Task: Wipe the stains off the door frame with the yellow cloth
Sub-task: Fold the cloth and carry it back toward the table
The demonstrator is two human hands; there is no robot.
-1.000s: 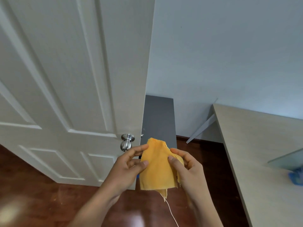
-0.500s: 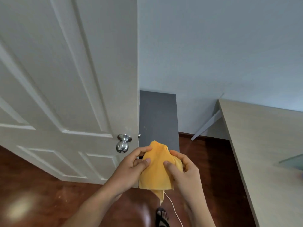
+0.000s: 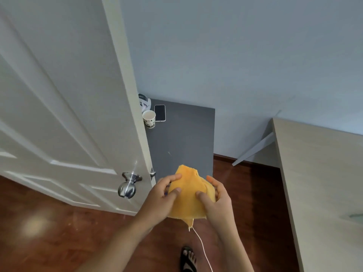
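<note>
Both hands meet in the lower middle of the view, gripping the yellow cloth (image 3: 186, 195) between them. The left hand (image 3: 159, 197) curls around the cloth's left edge, thumb pressed on the front and index finger laid along the top fold, fingers partly closed. The right hand (image 3: 217, 199) clasps the right edge likewise, thumb on the front face and fingers wrapped behind. The cloth is bunched into a rough peak at the top, and a thin pale thread (image 3: 202, 246) trails down from its bottom corner.

The pale blue wall (image 3: 235, 55) fills the upper right. The white panelled door (image 3: 64, 95) stands open across the left, its free edge just beside the left hand, with a silver round knob (image 3: 127, 186) near that edge and a small latch (image 3: 152, 173) on the edge itself. The reddish wooden floor (image 3: 49, 232) spreads below. A light wood table (image 3: 322, 183) runs down the right side. A grey cabinet top (image 3: 182, 138) sits behind the cloth, against the wall. On it, close to the door edge, lie a dark phone (image 3: 159, 112), a spotted paper cup (image 3: 149, 118) just beside it, and a white object (image 3: 144, 102) partly hidden by the door. A sandalled foot (image 3: 188, 259) shows at the bottom edge.
</note>
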